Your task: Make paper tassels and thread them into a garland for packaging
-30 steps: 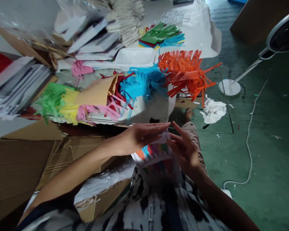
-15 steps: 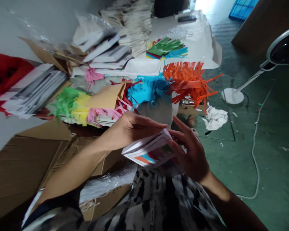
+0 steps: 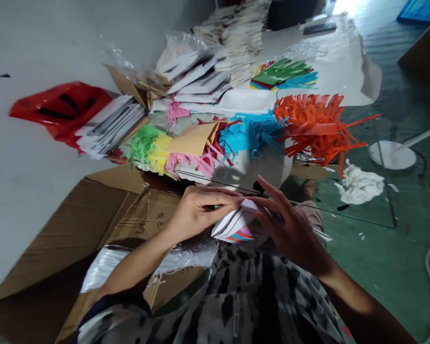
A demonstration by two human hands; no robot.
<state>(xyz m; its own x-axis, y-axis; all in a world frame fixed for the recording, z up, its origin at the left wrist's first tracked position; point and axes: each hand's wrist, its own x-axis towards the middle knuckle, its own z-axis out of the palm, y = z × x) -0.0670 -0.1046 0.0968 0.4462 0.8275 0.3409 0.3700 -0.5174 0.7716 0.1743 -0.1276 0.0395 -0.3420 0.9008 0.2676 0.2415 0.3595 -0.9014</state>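
In front of my body is a white folded paper packet (image 3: 226, 225) with dark border lines; orange, blue and pink colours show on its lower face. My left hand (image 3: 197, 205) pinches the packet's upper edge, thumb and fingers pressed together. Around the packet's right end is my right hand (image 3: 290, 229), its thumb against the near side and one finger raised clear. The right hand hides that end of the packet. Beyond my hands lie fringed paper bundles: blue (image 3: 251, 131), orange (image 3: 311, 119), pink (image 3: 193, 165), yellow (image 3: 160, 148) and green (image 3: 145, 141), with a tan paper piece (image 3: 189, 138) on top.
An open cardboard box (image 3: 68, 229) stands at the left, with clear plastic strands (image 3: 103, 267) by it. Stacked white packets (image 3: 111, 126) lie beside a red bag (image 3: 62, 110). On the green floor are crumpled white paper (image 3: 361, 184), a lamp base (image 3: 392, 154) and a cable (image 3: 428, 267).
My view has swung left, so the surroundings sit farther right. The left hand's thumb has closed against its fingers at the packet's top edge. Both hands still hold the packet.
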